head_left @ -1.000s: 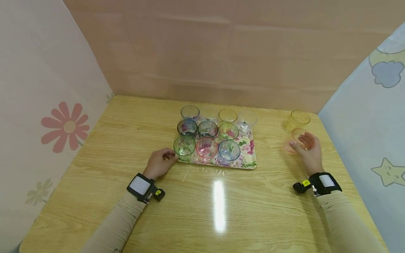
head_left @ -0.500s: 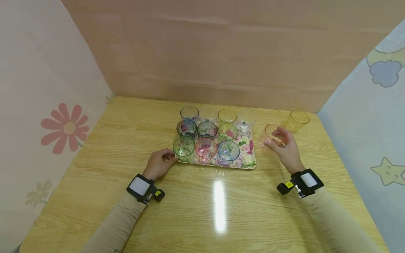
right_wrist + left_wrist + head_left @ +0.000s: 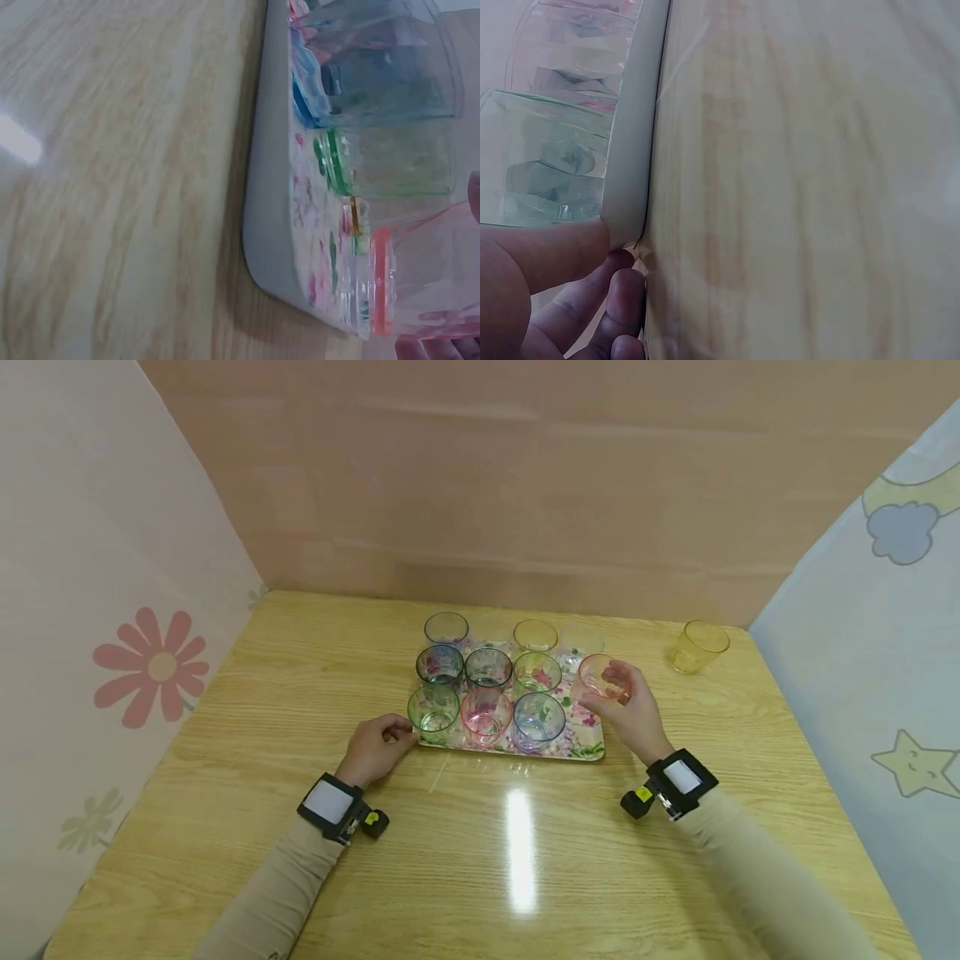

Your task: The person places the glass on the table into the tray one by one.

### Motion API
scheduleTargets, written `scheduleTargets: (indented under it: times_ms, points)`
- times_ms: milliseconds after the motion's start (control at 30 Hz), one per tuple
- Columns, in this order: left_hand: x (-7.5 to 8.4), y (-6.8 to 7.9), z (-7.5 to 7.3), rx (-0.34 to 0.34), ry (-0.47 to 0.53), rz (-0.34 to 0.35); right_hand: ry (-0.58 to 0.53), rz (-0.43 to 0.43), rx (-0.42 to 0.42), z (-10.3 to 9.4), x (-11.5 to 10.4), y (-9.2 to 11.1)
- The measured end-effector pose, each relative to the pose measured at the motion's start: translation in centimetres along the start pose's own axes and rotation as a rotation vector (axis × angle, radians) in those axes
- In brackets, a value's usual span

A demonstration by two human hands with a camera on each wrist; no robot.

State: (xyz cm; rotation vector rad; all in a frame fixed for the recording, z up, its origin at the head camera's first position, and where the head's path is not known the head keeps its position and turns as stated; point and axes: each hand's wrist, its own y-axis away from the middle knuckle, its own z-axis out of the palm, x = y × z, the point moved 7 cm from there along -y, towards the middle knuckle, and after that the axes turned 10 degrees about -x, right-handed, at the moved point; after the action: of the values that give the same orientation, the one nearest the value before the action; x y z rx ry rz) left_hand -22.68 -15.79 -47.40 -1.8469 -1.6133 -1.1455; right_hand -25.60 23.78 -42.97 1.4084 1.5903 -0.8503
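Observation:
My right hand grips a clear pink-orange cup by its side, above the right part of the flowered tray. In the right wrist view the pink cup hangs near the tray's corner, with only fingertips showing. At the tray's front left corner my left hand pinches the rim, the thumb against the edge and the other fingers lower down. Nearest to it stands a green cup. Beside that are a pink cup and a blue cup.
Behind the front row stand dark cups, a yellow-green cup, an amber cup, a bluish cup and a colourless cup. A lone yellow cup stands at the back right of the wooden table.
My right hand has carried the pink-orange cup leftward from beside the lone yellow cup to over the tray. The left hand has stayed at the tray's corner.

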Motion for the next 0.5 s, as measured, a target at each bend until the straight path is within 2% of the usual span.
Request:
scheduleTargets:
  times_ms: [233,500]
  points:
    - [0.0,0.1,0.0,0.003,0.002,0.009,0.093,0.036,-0.016,1.4,0.1,-0.6]
    - [0.3,0.2,0.0,0.005,0.003,0.007,0.118,0.065,-0.015,2.2,0.6,-1.0]
